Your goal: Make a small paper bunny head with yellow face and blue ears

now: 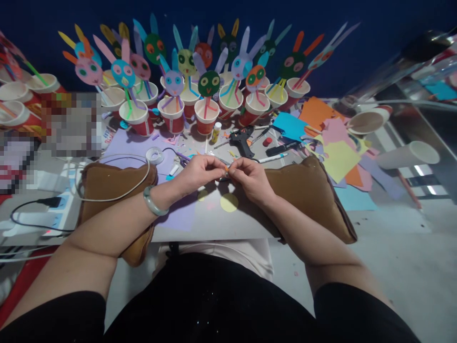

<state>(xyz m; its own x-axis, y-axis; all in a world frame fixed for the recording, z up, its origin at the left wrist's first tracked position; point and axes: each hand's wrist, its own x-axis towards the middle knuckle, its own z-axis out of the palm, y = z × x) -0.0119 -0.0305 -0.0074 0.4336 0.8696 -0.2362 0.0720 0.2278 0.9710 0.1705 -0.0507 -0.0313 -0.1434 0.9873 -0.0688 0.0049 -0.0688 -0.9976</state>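
My left hand (203,172) and my right hand (250,177) meet above the middle of the table, fingertips pinched together. Between them is a tiny orange piece (226,168), mostly hidden by the fingers; its shape is too small to tell. Beneath the hands, a pale yellow paper circle (229,202) lies flat on the table, with a smaller yellow circle (203,194) to its left. Just beyond the hands sit a black glue gun (243,142) and a glue stick (216,132) standing upright.
Paper cups (207,116) holding colourful paper rabbit heads line the back. Brown cushions (307,195) flank the hands. Coloured paper scraps (339,157) pile at the right. A white cable (117,197) loops over the left cushion, near a tape roll (154,155) and a power strip (66,209).
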